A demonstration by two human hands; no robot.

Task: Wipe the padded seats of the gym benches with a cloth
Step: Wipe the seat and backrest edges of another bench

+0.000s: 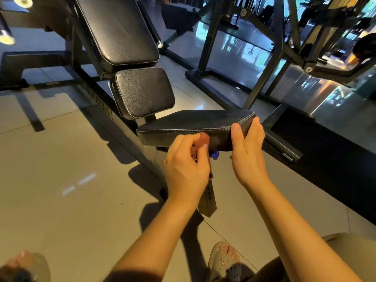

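A black padded seat (193,121) of a gym bench lies level in front of me, its near edge facing my hands. My right hand (247,151) grips the seat's near right corner, thumb on the front face and fingers round the side. My left hand (186,165) is closed just below the seat's front edge on a small reddish-brown bundle that looks like a cloth (204,137), blurred and pressed against the padding. A small blue part (215,155) peeks out under the seat between my hands. Behind the seat stand a small back pad (142,91) and a long tilted one (120,27).
The bench's black steel post (208,200) drops to the tiled floor under my left hand. A black machine frame (264,78) and a low black base (317,151) stand close on the right. My sandalled foot (223,259) is on the floor below.
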